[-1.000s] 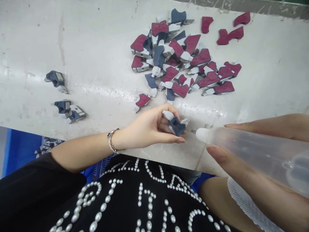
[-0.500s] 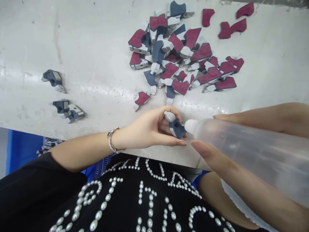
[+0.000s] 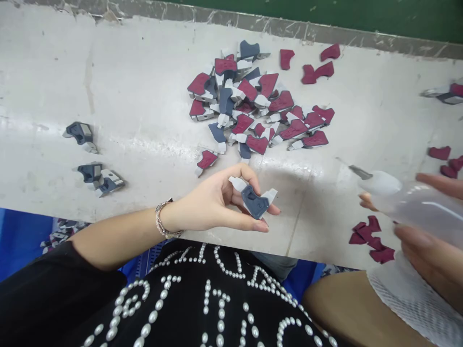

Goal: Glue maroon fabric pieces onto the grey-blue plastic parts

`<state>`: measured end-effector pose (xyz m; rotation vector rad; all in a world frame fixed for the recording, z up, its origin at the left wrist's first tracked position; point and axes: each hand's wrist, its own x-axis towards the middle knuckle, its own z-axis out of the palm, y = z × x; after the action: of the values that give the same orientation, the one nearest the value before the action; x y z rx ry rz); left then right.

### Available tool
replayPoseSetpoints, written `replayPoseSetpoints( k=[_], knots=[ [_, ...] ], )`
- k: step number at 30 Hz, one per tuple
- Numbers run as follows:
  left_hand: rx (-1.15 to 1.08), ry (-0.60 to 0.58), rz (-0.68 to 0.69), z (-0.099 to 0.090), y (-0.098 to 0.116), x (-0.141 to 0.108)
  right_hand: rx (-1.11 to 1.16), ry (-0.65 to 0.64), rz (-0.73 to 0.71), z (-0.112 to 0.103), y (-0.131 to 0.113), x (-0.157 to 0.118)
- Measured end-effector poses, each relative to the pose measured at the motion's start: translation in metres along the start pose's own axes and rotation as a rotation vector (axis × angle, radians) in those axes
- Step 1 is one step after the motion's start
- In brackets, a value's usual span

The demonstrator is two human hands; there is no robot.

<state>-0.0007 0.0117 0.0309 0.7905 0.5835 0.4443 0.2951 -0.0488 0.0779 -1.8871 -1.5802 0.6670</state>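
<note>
Between the thumb and fingers of my left hand is a small dark blue and light grey plastic part, its blue recessed face turned up. My right hand, at the right edge, is wrapped round a translucent squeeze bottle with a white cap and a thin metal-looking tip pointing left. The bottle's tip is well apart from the held part. Above my left hand lies a heap of similar parts, many with maroon faces. Maroon pieces lie below the bottle's cap.
On the left of the white table lie several blue-grey parts. Loose maroon pieces are beyond the heap, others at the right. Below the table's near edge, a blue bin stands beside more parts.
My right hand has drawn the bottle away to the right from the held part. The part now sits turned in my left hand, both grey ends showing. The view has shifted, showing more table.
</note>
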Motion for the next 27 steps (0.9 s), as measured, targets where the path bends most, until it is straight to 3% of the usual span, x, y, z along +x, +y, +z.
replayPoseSetpoints(
  k=[4,7,12,15,20,22,24,27],
  knots=[
    [0.044,0.005,0.018,0.000,0.001,-0.001,0.217,-0.022,0.000,0.016,-0.020,0.010],
    [0.056,0.030,0.012,0.001,0.002,-0.001,0.221,-0.087,0.007,0.036,-0.028,0.016],
    [0.203,0.125,0.044,0.002,0.002,0.001,0.239,-0.262,-0.036,0.053,-0.019,0.020],
    [0.311,0.131,0.100,0.001,-0.001,0.001,0.142,-0.302,0.025,0.029,0.002,0.018],
    [0.359,0.113,0.123,0.003,0.000,-0.001,-0.198,0.120,0.294,-0.054,0.064,0.045],
    [0.360,0.100,0.115,0.004,0.001,-0.001,-0.241,0.130,0.347,-0.075,0.090,0.066],
    [0.359,0.104,0.097,0.006,0.002,-0.001,-0.263,0.086,0.373,-0.080,0.109,0.086],
    [0.359,0.110,0.072,0.006,0.003,-0.001,-0.291,0.041,0.387,-0.066,0.120,0.103]
  ],
)
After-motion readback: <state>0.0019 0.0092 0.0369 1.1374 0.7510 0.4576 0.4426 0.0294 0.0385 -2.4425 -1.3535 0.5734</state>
